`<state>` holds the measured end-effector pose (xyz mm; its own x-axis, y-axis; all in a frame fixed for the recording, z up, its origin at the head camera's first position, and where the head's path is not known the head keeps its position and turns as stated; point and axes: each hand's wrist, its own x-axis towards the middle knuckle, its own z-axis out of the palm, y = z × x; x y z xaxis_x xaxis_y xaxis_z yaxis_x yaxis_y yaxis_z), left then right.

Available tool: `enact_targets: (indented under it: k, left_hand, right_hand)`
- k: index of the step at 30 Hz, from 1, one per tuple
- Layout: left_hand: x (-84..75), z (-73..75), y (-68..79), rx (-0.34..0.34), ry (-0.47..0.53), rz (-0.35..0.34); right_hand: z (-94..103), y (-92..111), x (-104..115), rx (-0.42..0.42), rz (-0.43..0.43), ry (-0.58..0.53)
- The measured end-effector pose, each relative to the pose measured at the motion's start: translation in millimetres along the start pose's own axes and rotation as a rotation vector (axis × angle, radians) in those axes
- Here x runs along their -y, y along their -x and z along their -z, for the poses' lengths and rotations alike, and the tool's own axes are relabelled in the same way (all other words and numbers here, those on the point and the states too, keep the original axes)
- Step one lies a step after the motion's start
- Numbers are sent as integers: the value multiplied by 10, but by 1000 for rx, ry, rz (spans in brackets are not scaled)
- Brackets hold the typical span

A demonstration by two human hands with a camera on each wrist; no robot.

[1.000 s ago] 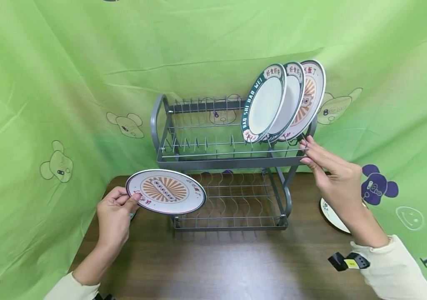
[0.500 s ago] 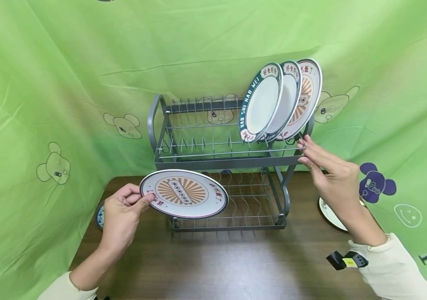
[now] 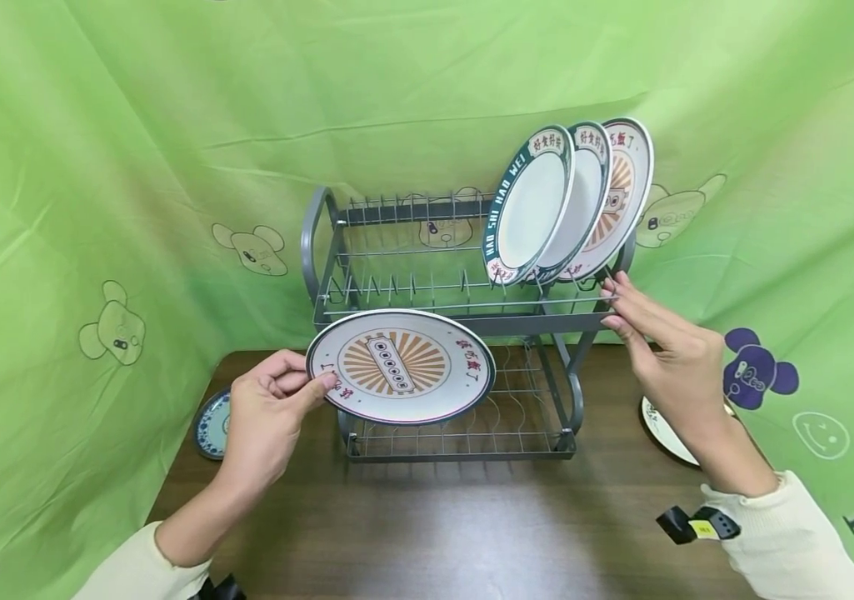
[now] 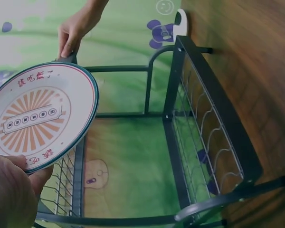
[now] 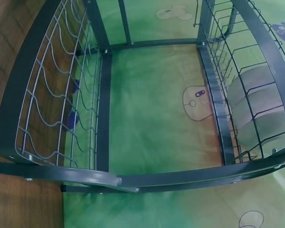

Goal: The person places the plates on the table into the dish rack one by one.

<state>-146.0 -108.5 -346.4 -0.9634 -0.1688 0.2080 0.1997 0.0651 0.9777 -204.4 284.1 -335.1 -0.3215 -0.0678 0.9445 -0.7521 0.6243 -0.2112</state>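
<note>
"Blue patterning marks the small dish [image 3: 212,425] that I pick out first from here, lying on the table [image 3: 464,525] left of the dish rack [image 3: 501,325]. What comes next along?"

"The left hand [image 3: 265,417], pinching a sunburst plate [image 3: 404,367] by its left rim, thumb on the printed face. I take the edge grip as a way to leave most of the rim free. My head feed has the plate raised and tilted before the rack's left half; I can't tell if they touch."

"And farther right?"

"At the right end of the rack's upper tier lean a front green-rimmed plate [image 3: 531,208], a second green-rimmed plate [image 3: 584,192] and a matching sunburst one [image 3: 625,192], presumably kept on edge by the wires. The right hand [image 3: 670,350] pinches the rack's front right corner, probably to steady it. Right of the rack lies a pale dish [image 3: 670,433]."

"Do the wrist feeds add anything?"

"My left one shows the rack's wavy lower wires clear of the plate. My right one looks through the upper tier at the racked plates' pale backs, but misses the held plate."
</note>
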Motion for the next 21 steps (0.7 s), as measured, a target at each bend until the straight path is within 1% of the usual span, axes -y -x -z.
enact_targets:
  k: [4,8,11,13,16,18,21]
  left_hand:
    - [-40,-45,9,15,-19,-6]
    - [-39,-83,34,26,-42,-15]
    - [-23,-106,51,34,-52,-24]
    - [-10,-124,60,40,-49,-24]
    - [13,-158,73,55,-35,-21]
    - [26,-187,79,69,-28,-16]
    - [39,-238,84,85,-29,-10]
  right_hand:
    - [11,5,-25,13,2,-5]
    - [39,29,-107,55,1,3]
    - [70,51,-155,53,-13,12]
    - [88,59,-161,28,-26,29]
    - [97,49,-116,-36,-45,59]
    - [86,24,-51,-91,-54,69]
    - [49,-23,90,-181,-54,54]
